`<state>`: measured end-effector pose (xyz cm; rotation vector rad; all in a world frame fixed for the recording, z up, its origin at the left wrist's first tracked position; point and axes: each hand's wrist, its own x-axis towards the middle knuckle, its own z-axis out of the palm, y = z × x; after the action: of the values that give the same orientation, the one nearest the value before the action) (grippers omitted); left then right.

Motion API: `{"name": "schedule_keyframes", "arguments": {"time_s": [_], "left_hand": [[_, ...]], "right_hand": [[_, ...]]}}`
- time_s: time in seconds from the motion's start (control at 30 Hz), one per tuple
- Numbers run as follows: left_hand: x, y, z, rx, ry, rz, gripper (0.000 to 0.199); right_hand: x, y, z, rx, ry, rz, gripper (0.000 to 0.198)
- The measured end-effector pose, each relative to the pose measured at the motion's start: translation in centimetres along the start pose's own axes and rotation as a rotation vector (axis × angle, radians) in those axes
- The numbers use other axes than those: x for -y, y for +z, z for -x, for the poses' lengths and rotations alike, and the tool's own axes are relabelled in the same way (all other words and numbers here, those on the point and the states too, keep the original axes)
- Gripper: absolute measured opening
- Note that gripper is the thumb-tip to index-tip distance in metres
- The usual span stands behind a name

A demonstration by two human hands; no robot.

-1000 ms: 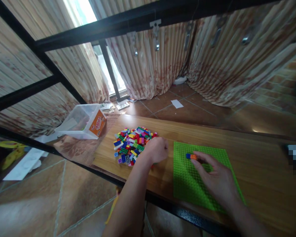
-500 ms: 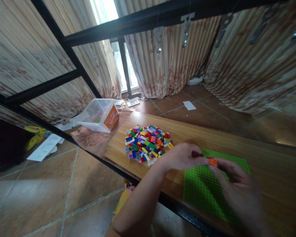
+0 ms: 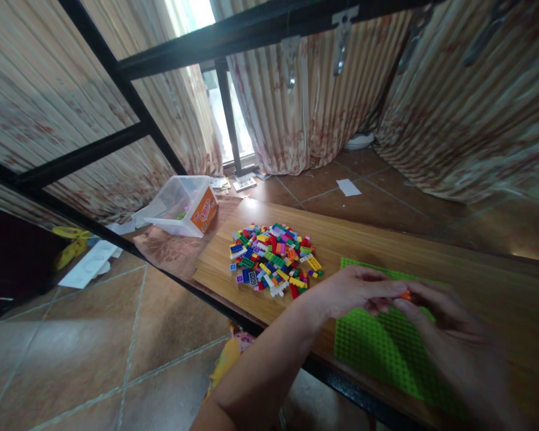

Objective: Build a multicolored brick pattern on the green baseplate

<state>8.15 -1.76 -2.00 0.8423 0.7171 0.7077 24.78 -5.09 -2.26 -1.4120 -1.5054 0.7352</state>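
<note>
A small orange toy brick (image 3: 405, 294) sits between the fingertips of both hands, partly covered by them. My left hand (image 3: 354, 291) reaches in from the left, its finger and thumb closed at the brick's left side. On the other side, my right hand (image 3: 449, 335) pinches the brick between thumb and fingers; it is slightly blurred. Under the hands lies a green studded baseplate (image 3: 363, 341), partly hidden by them. A pile of mixed coloured bricks (image 3: 273, 257) is heaped on the wooden board to the left of my left forearm.
The wooden board (image 3: 336, 227) stretches to the right. At its left end a clear plastic box (image 3: 175, 224) with an orange label lies on a brown cloth (image 3: 161, 248). A black metal frame (image 3: 179, 57) crosses above. Papers (image 3: 349, 187) lie on the tiled floor.
Both hands have shifted a little to the right with the orange brick. My left fingers now cover more of it. The view has also moved slightly.
</note>
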Motion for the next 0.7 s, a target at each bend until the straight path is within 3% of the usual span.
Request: {"name": "schedule_keyframes", "arguments": {"time_s": [0.17, 0.4, 0.53, 0.7], "left_hand": [[-0.1, 0.1, 0.2, -0.005, -0.04, -0.037, 0.033], [0.6, 0.4, 0.6, 0.027, -0.005, 0.144, 0.046], [0.5, 0.7, 0.7, -0.018, 0.012, 0.191, 0.05], [-0.9, -0.3, 0.7, -0.123, 0.086, 0.017, 0.04]], "right_hand": [[0.0, -0.3, 0.1, 0.07, -0.085, 0.055, 0.029], [0.3, 0.1, 0.6, 0.035, 0.011, -0.175, 0.021], [-0.5, 0.7, 0.5, 0.008, 0.057, -0.31, 0.02], [-1.3, 0.4, -0.4, -0.023, 0.038, -0.205, 0.024]]}}
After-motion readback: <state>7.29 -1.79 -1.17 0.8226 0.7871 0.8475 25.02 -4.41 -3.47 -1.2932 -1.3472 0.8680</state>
